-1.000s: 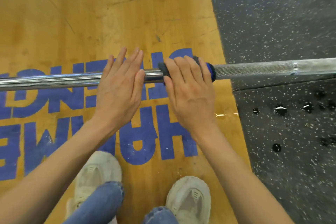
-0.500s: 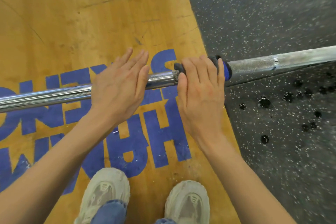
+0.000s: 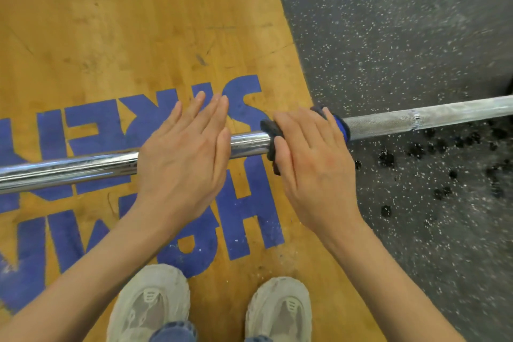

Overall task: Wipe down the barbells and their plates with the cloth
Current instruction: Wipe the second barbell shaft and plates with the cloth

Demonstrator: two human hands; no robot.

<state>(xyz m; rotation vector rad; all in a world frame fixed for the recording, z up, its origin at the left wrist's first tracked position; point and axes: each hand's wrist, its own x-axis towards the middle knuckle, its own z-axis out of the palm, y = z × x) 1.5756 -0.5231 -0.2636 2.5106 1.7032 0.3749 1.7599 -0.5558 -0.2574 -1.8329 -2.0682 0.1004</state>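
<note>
Right hand (image 3: 313, 164) with cloth (image 3: 270, 130) farther right along barbell (image 3: 83, 166), fingers flat; left hand (image 3: 183, 158) flat too.

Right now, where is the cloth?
In the head view, the cloth is wrapped on the barbell under the right hand, right of center, just right of the left hand near the wood floor's edge.

Both hands lie flat, palms down, on the barbell (image 3: 388, 119): left hand (image 3: 183, 158) fingers straight, right hand (image 3: 313, 164) pressing the cloth (image 3: 270, 130) just beside it.
</note>
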